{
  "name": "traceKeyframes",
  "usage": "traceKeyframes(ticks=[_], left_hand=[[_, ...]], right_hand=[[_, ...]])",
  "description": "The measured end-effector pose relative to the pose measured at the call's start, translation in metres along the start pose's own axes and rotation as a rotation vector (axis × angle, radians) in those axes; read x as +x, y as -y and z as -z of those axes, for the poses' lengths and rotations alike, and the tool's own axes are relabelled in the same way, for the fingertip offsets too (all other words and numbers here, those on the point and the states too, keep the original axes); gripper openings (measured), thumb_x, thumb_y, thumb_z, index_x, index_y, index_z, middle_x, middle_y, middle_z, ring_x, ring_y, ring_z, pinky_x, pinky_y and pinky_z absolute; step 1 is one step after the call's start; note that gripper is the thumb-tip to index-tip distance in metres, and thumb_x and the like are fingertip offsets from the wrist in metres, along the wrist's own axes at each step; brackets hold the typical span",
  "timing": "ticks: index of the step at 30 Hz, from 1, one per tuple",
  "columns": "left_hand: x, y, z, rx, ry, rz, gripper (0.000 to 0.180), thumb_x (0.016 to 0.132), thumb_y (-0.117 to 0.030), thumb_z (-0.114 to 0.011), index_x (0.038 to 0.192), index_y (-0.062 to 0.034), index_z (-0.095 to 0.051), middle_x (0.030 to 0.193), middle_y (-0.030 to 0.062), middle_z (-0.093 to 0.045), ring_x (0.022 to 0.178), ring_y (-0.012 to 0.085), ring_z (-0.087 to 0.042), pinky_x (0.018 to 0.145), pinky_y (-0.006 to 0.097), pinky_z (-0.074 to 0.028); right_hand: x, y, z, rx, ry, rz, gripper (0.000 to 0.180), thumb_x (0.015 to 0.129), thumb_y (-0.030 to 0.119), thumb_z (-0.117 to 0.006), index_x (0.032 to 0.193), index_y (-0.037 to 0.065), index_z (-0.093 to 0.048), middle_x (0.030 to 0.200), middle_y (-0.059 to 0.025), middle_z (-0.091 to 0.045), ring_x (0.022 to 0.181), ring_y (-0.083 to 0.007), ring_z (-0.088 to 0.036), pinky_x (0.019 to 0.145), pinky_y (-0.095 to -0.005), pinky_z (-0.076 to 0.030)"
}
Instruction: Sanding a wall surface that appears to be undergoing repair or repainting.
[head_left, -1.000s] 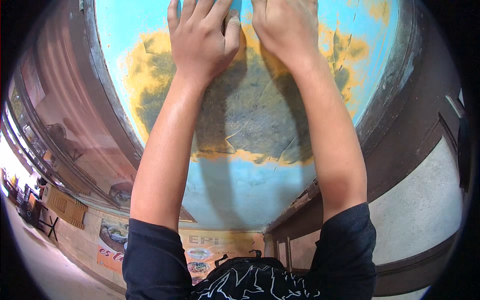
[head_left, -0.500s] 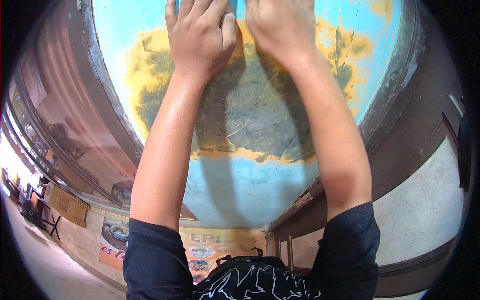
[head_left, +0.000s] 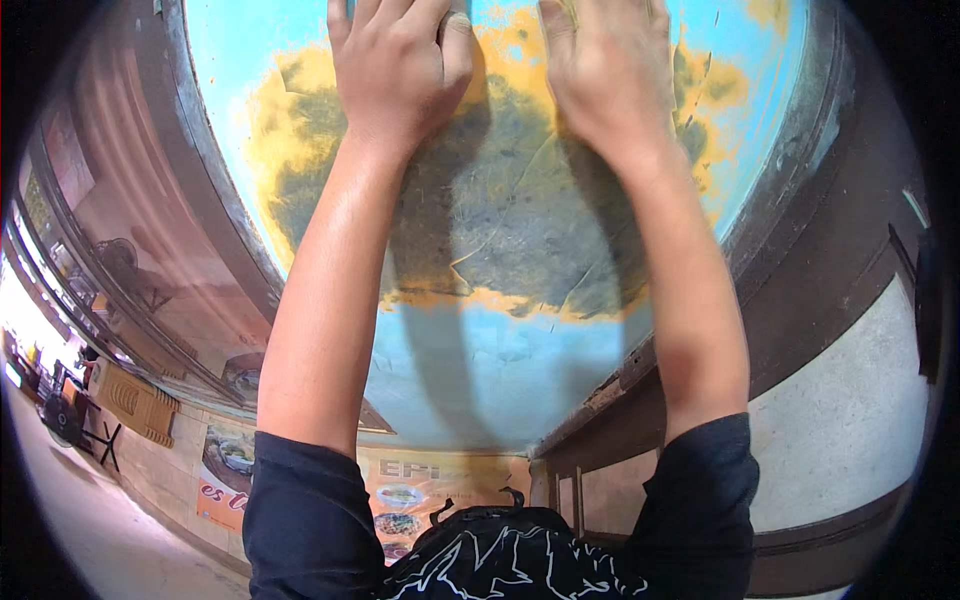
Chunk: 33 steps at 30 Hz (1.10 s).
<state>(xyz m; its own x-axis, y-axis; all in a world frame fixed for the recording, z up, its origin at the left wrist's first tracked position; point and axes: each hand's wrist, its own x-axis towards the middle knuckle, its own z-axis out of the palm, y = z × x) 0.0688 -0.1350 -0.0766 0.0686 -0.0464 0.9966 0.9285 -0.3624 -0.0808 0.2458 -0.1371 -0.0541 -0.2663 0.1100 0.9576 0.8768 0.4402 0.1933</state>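
Now | left hand (head_left: pixel 403 62), right hand (head_left: pixel 613 85) apart, grip: can't tell | maybe rubbing board (head_left: pixel 520 365), patch (head_left: pixel 515 200) between them | next rub likely needs flat push

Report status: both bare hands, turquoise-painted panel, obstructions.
Bare left hand, bare right hand: cut off by frame top, grips unclear. Turquoise-painted panel behind them, patched yellow and dark grey. Bare forearms hide part.

item: panel (head_left: pixel 520 230), blue paint smooth with a soft sheen, worn to matt orange and scuffed grey, finely creased. item: dark frame (head_left: pixel 800 170), wood by its look from my remote seat, rubbed rough. item: pane (head_left: pixel 150 210), glossy, i read glass. item: sleeve (head_left: pixel 310 500), matt black cloth. item: pale wall section (head_left: pixel 840 400), matt, faintly mottled. item: banner (head_left: pixel 460 495), smooth printed sheet.
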Motion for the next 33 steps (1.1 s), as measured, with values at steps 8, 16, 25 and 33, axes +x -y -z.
traceKeyframes(ticks=[8, 16, 25, 33], left_hand=[[-0.002, -0.036, 0.001, -0.007, 0.011, 0.008, 0.057, 0.092, -0.014, -0.047, 0.148, -0.0083, -0.056, 0.162, 0.0096, -0.045, 0.154, 0.0368, -0.032, 0.126, 0.058, -0.018], [-0.004, -0.071, -0.004, -0.009, 0.02, 0.011, 0.057, 0.093, -0.015, -0.046, 0.149, -0.0078, -0.055, 0.162, 0.0105, -0.045, 0.153, 0.0374, -0.032, 0.126, 0.058, -0.018], [-0.005, -0.059, -0.023, 0.04, 0.017, 0.021, 0.056, 0.094, -0.016, -0.045, 0.15, -0.0087, -0.054, 0.162, 0.009, -0.045, 0.154, 0.036, -0.031, 0.126, 0.057, -0.017], [-0.01, -0.03, -0.023, 0.092, 0.027, 0.028, 0.057, 0.094, -0.015, -0.045, 0.15, -0.0095, -0.054, 0.163, 0.008, -0.044, 0.155, 0.0348, -0.031, 0.127, 0.056, -0.016]], right_hand=[[-0.01, -0.028, 0.018, 0.0, -0.021, 0.005, 0.062, 0.112, 0.035, -0.032, 0.16, -0.004, -0.028, 0.168, -0.0231, -0.026, 0.157, -0.0382, -0.02, 0.129, -0.0522, -0.011], [-0.026, -0.058, 0.041, -0.055, -0.008, 0.0, 0.063, 0.111, 0.035, -0.034, 0.159, -0.005, -0.029, 0.167, -0.0237, -0.027, 0.157, -0.0387, -0.021, 0.128, -0.0518, -0.011], [-0.054, -0.074, 0.03, 0.066, 0.038, -0.027, 0.061, 0.11, 0.031, -0.037, 0.161, -0.001, -0.027, 0.169, -0.0213, -0.024, 0.157, -0.0409, -0.019, 0.128, -0.0531, -0.014], [-0.016, -0.081, -0.008, 0.003, -0.104, 0.059, 0.059, 0.11, 0.029, -0.038, 0.16, -0.002, -0.031, 0.166, -0.0224, -0.032, 0.155, -0.0408, -0.024, 0.127, -0.0512, -0.015]])
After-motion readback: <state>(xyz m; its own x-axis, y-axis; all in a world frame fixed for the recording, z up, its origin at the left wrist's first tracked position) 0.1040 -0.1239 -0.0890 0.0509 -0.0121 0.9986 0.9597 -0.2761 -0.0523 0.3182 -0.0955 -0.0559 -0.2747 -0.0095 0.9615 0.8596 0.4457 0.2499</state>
